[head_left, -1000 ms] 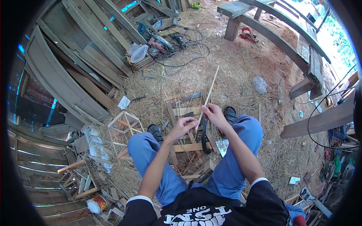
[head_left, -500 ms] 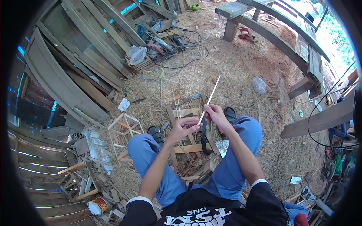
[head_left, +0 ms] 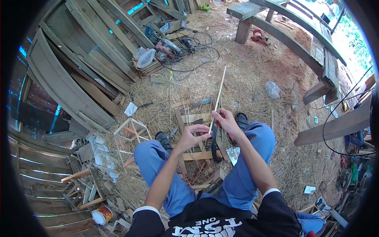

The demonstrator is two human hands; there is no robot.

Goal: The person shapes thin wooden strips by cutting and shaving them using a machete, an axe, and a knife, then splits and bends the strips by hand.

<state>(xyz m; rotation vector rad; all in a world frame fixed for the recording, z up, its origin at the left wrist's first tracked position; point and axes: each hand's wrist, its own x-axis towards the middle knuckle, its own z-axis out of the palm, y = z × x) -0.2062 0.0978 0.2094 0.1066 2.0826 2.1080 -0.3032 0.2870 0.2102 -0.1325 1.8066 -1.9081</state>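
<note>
A thin, pale wooden strip (head_left: 220,87) points up and away from me, nearly upright in view. My right hand (head_left: 226,123) pinches it between thumb and fingers, some way above its lower end. My left hand (head_left: 195,135) is closed around the bottom end of the strip, thumb and fingertips together. Just below the hands is a black curved handle (head_left: 214,150); its upper part is hidden by my right hand, and I cannot tell whether it is touched. Beneath lies a wooden frame (head_left: 197,156) between my feet, with several thin strips across it.
A small pale wooden frame (head_left: 132,130) stands left of my foot, near a knife (head_left: 172,133) on the ground. Power tools (head_left: 167,48) with tangled cords lie farther off. A long curved timber bench (head_left: 288,37) is at upper right, and a paint can (head_left: 102,215) at lower left.
The strip has swung to a steeper angle, its far tip moving left and farther away from me. Both hands have stayed almost in place, still on the strip.
</note>
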